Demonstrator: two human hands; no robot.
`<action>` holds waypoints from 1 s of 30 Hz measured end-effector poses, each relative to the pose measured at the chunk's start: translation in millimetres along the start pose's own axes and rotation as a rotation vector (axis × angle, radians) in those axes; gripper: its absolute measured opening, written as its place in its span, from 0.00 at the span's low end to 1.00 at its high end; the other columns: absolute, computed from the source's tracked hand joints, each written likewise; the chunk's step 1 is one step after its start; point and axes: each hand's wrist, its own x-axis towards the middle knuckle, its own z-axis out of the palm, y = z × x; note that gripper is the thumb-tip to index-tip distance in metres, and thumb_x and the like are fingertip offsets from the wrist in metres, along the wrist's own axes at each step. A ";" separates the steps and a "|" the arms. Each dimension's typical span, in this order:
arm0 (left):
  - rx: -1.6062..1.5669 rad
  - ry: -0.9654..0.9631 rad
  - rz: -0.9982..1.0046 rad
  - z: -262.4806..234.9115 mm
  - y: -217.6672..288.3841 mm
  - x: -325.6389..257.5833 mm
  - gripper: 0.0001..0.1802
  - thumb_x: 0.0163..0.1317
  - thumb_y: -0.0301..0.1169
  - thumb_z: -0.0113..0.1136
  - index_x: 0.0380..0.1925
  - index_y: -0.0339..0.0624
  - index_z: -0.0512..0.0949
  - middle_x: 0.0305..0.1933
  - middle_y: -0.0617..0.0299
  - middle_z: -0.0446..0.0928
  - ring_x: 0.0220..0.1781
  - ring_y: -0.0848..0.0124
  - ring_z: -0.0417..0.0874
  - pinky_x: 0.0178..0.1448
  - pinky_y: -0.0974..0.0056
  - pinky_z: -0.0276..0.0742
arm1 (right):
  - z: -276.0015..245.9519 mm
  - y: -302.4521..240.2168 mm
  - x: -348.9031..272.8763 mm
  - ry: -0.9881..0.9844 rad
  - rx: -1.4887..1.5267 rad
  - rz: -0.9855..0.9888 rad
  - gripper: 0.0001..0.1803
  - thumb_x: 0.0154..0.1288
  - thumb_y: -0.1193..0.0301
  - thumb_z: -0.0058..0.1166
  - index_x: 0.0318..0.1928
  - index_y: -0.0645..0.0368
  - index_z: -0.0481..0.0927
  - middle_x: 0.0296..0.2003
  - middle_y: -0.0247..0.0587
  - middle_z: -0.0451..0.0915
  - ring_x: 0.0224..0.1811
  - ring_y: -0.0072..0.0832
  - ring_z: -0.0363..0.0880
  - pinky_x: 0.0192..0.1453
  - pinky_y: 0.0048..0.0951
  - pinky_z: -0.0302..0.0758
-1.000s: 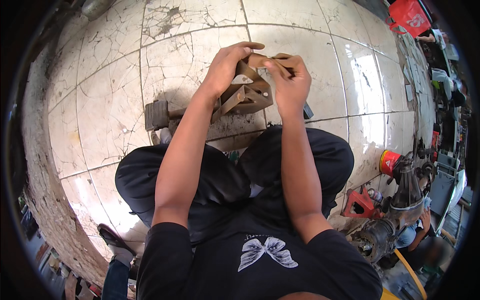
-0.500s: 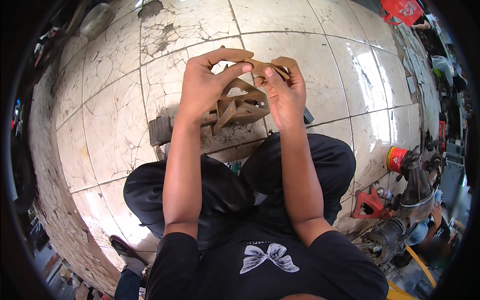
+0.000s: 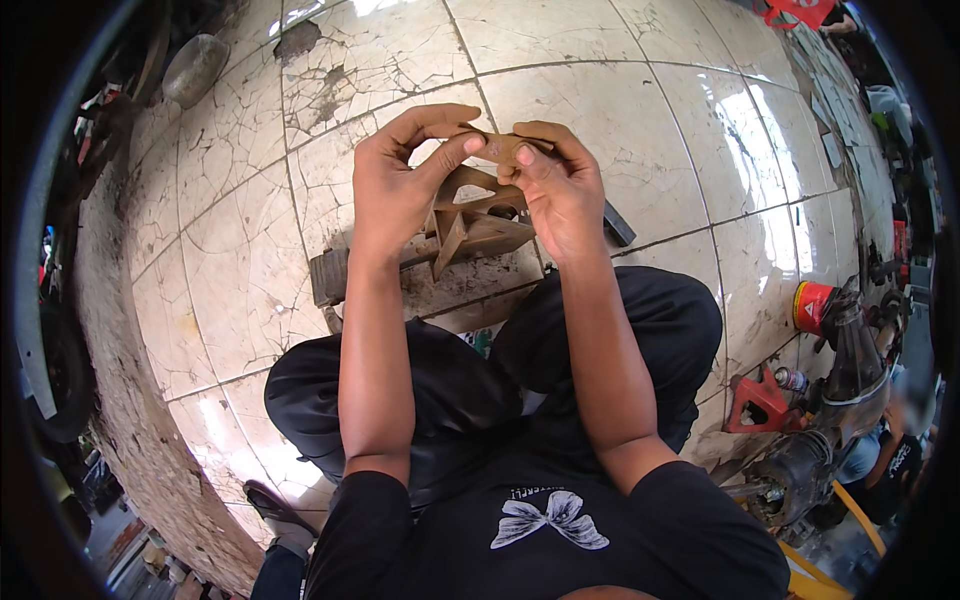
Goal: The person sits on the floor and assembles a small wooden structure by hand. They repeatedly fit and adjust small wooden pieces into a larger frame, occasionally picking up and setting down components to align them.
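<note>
Between both hands, above the floor, is a small flat brown piece [image 3: 497,149]; its exact kind cannot be made out. My left hand [image 3: 395,190] pinches its left end between thumb and fingers. At the other end, the thumb of my right hand [image 3: 563,190] presses on its face, with the fingers curled behind. Just below the hands, a rusty brown angular metal bracket [image 3: 487,232] with openings rests on the floor, partly hidden by my right hand. A dark blocky piece [image 3: 330,277] lies beside my left forearm, and a dark bar [image 3: 619,225] beside my right wrist.
Cracked tiles [image 3: 560,95] cover the floor around my bent knees. On the right stand a red can [image 3: 812,306], a red stand [image 3: 756,402] and greasy machine parts [image 3: 795,470]. Another person [image 3: 890,465] is at the far right edge. A rough ledge [image 3: 150,440] runs along the left.
Both hands have come down slightly and a little left, still holding the brown piece. It has turned, so more of its flat face shows. The whole view has shifted slightly.
</note>
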 end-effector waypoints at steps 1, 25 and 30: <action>0.054 -0.006 0.010 -0.4 0.0 -0.7 0.14 0.64 0.24 0.78 0.50 0.34 0.89 0.40 0.61 0.91 0.44 0.78 0.88 0.50 0.70 0.83 | 0.8 0.5 0.0 -0.003 0.002 0.005 0.15 0.75 0.78 0.64 0.59 0.68 0.83 0.46 0.45 0.88 0.45 0.30 0.87 0.51 0.35 0.84; 0.140 -0.024 0.022 13.7 13.1 -11.8 0.12 0.69 0.23 0.73 0.50 0.33 0.90 0.48 0.58 0.91 0.49 0.75 0.87 0.57 0.68 0.81 | -0.2 5.3 3.6 -0.032 0.143 -0.033 0.13 0.73 0.78 0.67 0.55 0.65 0.82 0.46 0.45 0.89 0.49 0.30 0.89 0.54 0.33 0.90; 0.163 -0.022 0.126 13.8 6.2 -10.9 0.12 0.65 0.21 0.75 0.48 0.36 0.91 0.42 0.57 0.92 0.44 0.73 0.90 0.52 0.67 0.83 | 6.6 -0.5 2.5 0.006 0.101 0.056 0.18 0.74 0.76 0.68 0.60 0.66 0.82 0.48 0.46 0.89 0.50 0.29 0.89 0.53 0.32 0.90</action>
